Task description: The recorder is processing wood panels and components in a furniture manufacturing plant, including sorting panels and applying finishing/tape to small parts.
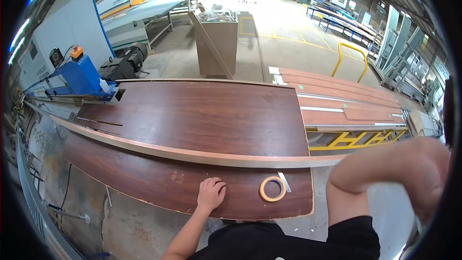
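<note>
My left hand (pixel 211 194) rests on the near part of a dark brown wood-grain tabletop (pixel 159 175). Its fingers are bent loosely, the thumb stands apart, and nothing shows in its grasp. To the right of it lies a roll of yellowish tape (pixel 273 189), flat on the board. A small metal square or ruler (pixel 284 181) pokes out beside the roll. My right arm is raised and bent sharply; my right hand (pixel 427 195) is at the picture's right rim, blurred, with its fingers hidden. A long pale wooden strip (pixel 231 158) lies across the tabletop beyond my left hand.
Reddish-brown panels (pixel 346 101) lie on a yellow-framed stand (pixel 356 139) at the right. A blue machine (pixel 85 74) with an orange-red button stands at the left. Beyond the table's far edge is a tall brown bin (pixel 216 48) with a board leaning on it.
</note>
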`<state>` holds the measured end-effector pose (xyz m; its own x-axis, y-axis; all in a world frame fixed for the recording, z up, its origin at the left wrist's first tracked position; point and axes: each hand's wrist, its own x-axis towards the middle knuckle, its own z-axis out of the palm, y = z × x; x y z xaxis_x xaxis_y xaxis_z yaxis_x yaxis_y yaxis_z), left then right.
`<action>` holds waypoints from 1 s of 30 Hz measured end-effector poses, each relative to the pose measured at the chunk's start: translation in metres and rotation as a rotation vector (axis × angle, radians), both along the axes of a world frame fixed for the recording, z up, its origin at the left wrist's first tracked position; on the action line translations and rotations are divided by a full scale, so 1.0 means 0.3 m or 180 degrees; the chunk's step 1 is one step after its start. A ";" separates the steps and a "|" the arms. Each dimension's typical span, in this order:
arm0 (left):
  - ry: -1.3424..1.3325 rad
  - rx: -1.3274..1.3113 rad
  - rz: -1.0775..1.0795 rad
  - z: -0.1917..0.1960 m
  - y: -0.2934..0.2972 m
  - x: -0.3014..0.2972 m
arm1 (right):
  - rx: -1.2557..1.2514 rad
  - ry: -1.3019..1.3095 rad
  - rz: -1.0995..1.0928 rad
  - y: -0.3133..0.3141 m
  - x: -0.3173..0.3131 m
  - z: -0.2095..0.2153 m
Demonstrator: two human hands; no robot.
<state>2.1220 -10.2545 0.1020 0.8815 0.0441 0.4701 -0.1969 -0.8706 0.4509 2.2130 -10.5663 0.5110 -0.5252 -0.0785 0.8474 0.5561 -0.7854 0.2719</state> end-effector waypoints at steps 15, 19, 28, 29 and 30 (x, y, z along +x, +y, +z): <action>-0.0087 -0.0355 -0.0134 -0.003 -0.017 0.035 | 0.0311 0.3345 0.0980 0.188 0.637 -0.474; -0.0063 -0.0330 -0.0053 -0.014 -0.004 0.010 | 0.0365 0.3847 0.0680 0.014 0.468 -0.777; -0.0014 -0.0153 -0.0185 -0.025 -0.026 0.050 | 0.0582 0.5062 -0.0416 -0.248 0.018 -1.306; -0.0064 -0.0124 -0.0162 -0.029 -0.024 0.046 | 0.0865 0.5148 -0.0227 -0.236 -0.007 -1.306; -0.0004 -0.0118 -0.0158 -0.020 -0.026 0.044 | 0.0810 0.5030 -0.0251 -0.237 -0.027 -1.318</action>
